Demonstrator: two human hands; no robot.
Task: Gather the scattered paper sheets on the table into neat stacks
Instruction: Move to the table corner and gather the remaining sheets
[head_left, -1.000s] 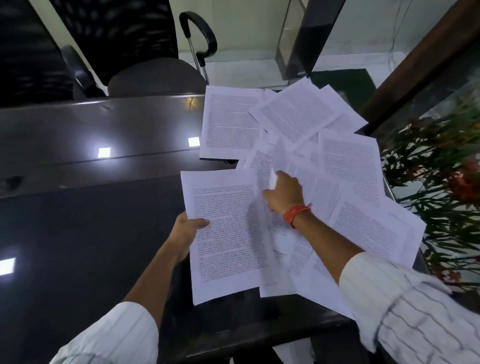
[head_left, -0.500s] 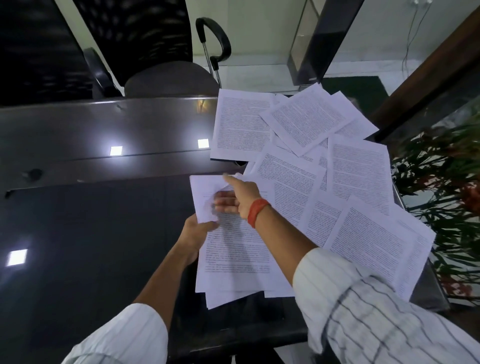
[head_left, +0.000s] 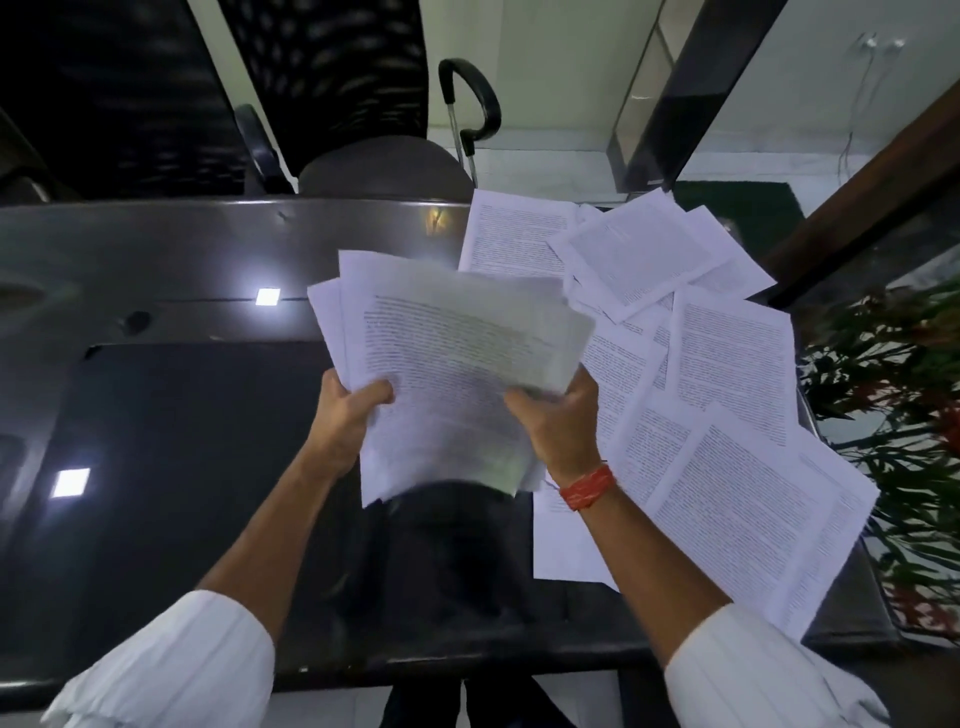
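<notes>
A loose bundle of several printed paper sheets (head_left: 447, 358) is lifted above the dark glossy table (head_left: 171, 436), its edges uneven and fanned. My left hand (head_left: 345, 415) grips the bundle's lower left edge, thumb on top. My right hand (head_left: 563, 426), with a red wrist band, grips its lower right side. Several more printed sheets (head_left: 727, 483) lie scattered and overlapping on the table's right half, reaching to the far right corner (head_left: 639, 249).
A black office chair (head_left: 374, 161) stands behind the table's far edge, with a curved black handle (head_left: 475, 98) beside it. Plants with red flowers (head_left: 904, 395) stand past the table's right edge. Ceiling lights reflect on the table's left part.
My right hand laid sheets onto the one my left hand held. Both hands now hold the gathered bundle lifted off the table, and the camera has tilted down.
</notes>
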